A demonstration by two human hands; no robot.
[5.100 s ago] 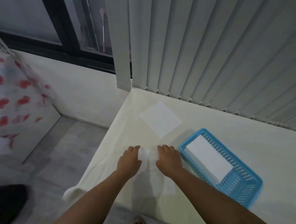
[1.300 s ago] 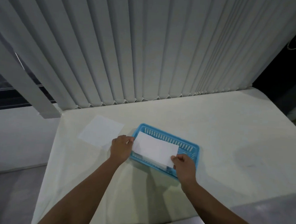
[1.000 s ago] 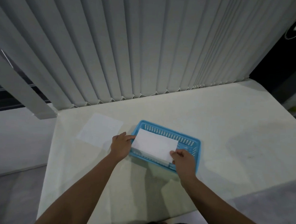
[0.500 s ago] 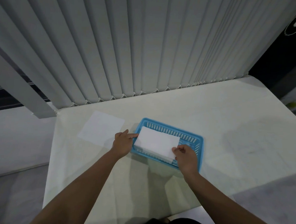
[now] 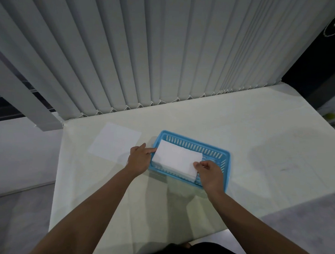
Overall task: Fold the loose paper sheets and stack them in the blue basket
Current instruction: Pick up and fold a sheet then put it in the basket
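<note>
Folded sheet (image 5: 177, 159) now sits lower in the blue basket (image 5: 224, 156). My left hand (image 5: 139, 158) touches it straight-fingered and my right hand (image 5: 209, 172) pinches its corner. A jerky release could skew it.

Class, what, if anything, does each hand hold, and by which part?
The right hand pinches the folded paper at its right near corner, in the blue basket. The left hand holds nothing; a straight finger touches the paper's left edge.

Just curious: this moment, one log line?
left hand touches folded sheet | right hand pinches it | in blue basket | loose sheet beside
</note>
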